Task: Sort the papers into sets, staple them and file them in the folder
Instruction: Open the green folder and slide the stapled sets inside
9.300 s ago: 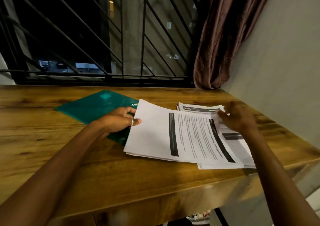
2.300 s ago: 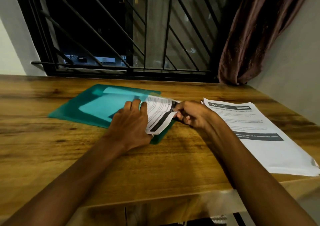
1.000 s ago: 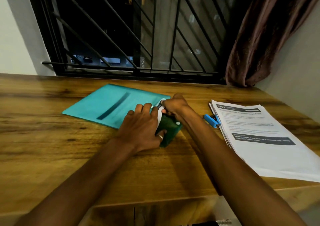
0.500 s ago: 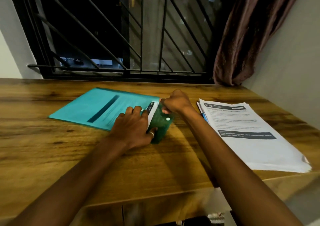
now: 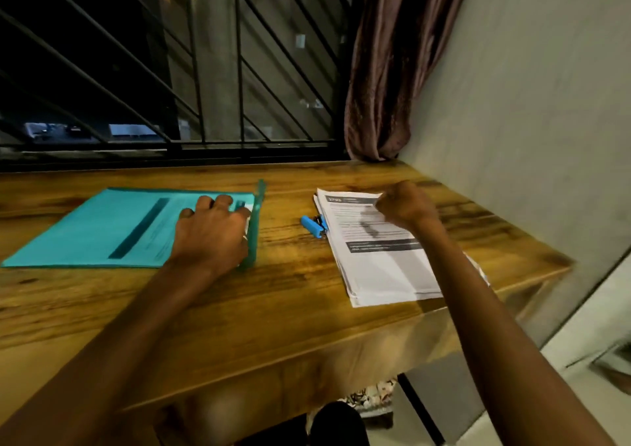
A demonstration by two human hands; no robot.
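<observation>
A teal transparent folder (image 5: 102, 230) lies on the left of the wooden desk (image 5: 290, 302), with a printed set showing through its cover. My left hand (image 5: 211, 234) rests flat on the folder's right end, fingers spread. The folder's narrow flap (image 5: 255, 220) stands upright beside my thumb. A stack of printed papers (image 5: 379, 261) lies to the right. My right hand (image 5: 406, 206) hovers over the stack's top edge with fingers curled under and hidden. A small blue stapler (image 5: 312, 227) lies against the stack's left edge.
A barred window (image 5: 205, 70) runs along the back of the desk. A brown curtain (image 5: 386, 70) hangs in the right corner and a grey wall (image 5: 529, 121) borders the desk's right side. The stack's near end reaches the desk's front edge.
The set has gone fully into the folder. My right hand has left the folder's flap and moved right to the paper stack. My left hand stays on the folder.
</observation>
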